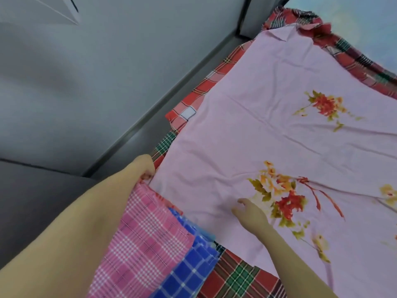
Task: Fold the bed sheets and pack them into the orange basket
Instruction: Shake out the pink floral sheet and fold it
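A pale pink sheet [268,125] printed with red and orange flowers lies spread flat over a red and green plaid sheet [238,276]. My left hand [144,166] grips the pink sheet's near left corner at the bed's edge, fingers curled round the cloth. My right hand [251,214] rests on the pink sheet beside a flower print, its fingers bent against the fabric. A pink checked cloth [141,244] and a blue checked cloth [189,269] hang at the near edge under my left forearm. No orange basket is in view.
A grey wall [86,82] with a grey skirting strip [171,100] runs along the left side of the bed. A light blue surface [365,22] shows beyond the far right edge of the plaid sheet.
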Motion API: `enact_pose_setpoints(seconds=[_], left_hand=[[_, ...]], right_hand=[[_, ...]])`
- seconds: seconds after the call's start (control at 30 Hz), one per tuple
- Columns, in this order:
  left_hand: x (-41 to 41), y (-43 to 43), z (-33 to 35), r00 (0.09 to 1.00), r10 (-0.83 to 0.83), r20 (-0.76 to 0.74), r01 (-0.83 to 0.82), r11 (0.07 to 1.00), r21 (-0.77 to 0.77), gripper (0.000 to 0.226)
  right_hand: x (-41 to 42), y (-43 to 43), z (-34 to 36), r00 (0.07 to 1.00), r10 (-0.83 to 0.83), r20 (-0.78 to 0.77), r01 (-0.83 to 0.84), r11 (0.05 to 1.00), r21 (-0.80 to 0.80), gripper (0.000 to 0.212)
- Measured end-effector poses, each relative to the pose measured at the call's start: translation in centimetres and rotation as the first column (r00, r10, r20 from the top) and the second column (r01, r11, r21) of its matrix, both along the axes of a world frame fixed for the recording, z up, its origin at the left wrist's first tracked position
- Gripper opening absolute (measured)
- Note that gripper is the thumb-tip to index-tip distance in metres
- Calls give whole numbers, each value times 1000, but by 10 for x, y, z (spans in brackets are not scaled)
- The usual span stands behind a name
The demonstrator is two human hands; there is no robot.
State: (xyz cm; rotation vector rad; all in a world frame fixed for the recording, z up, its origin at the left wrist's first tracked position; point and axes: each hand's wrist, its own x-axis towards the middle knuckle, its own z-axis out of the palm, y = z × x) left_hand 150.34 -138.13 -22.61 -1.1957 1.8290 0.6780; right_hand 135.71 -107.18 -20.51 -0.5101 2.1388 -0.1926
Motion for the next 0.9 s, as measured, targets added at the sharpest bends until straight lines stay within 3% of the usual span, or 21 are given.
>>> enact_pose_setpoints(seconds=[0.07, 0.13, 0.23, 0.33, 0.47, 0.57, 0.67, 0.73, 0.83, 0.9], left_hand=[[1, 3, -4, 999, -17, 43, 18, 1000, -14, 30], [3, 6, -4, 994, -88, 61, 90, 996, -29, 23], [-1, 12, 2, 992, -125, 6, 125, 990, -72, 14], [-3, 13, 5, 989, -96, -111, 85, 992, -96, 37], [-32, 12, 39, 898, -6, -439, -132, 950, -282, 43], [-74, 38, 94, 711, 39, -702, -281, 931, -232, 20], [-109, 95, 151, 577, -17, -816, -173, 975, -142, 11], [-130, 136, 180, 529, -30, -848, -83, 993, -87, 15], [-153, 209, 224, 446, -46, -894, 40, 999, -31, 12], [-166, 251, 258, 376, -27, -926, 75, 997, 1, 8]], right_hand=[[-5, 0, -12, 983, 117, 142, -126, 991, 51, 68], [-7, 6, -23, 953, 207, 223, -232, 968, 93, 75], [-11, 13, -37, 926, 308, 220, -341, 931, 129, 78], [-15, 9, -40, 915, 314, 255, -356, 924, 141, 77], [-14, 6, -32, 936, 211, 281, -246, 964, 98, 76], [-7, 13, -5, 954, -72, 290, 101, 991, -84, 83], [-4, 17, 47, 836, -322, 444, 493, 796, -350, 95], [-6, 16, 84, 853, -337, 400, 510, 701, -498, 92], [-9, 34, 139, 829, -529, 182, 474, 492, -730, 51], [-12, 58, 174, 740, -644, 193, 493, 325, -807, 9]])
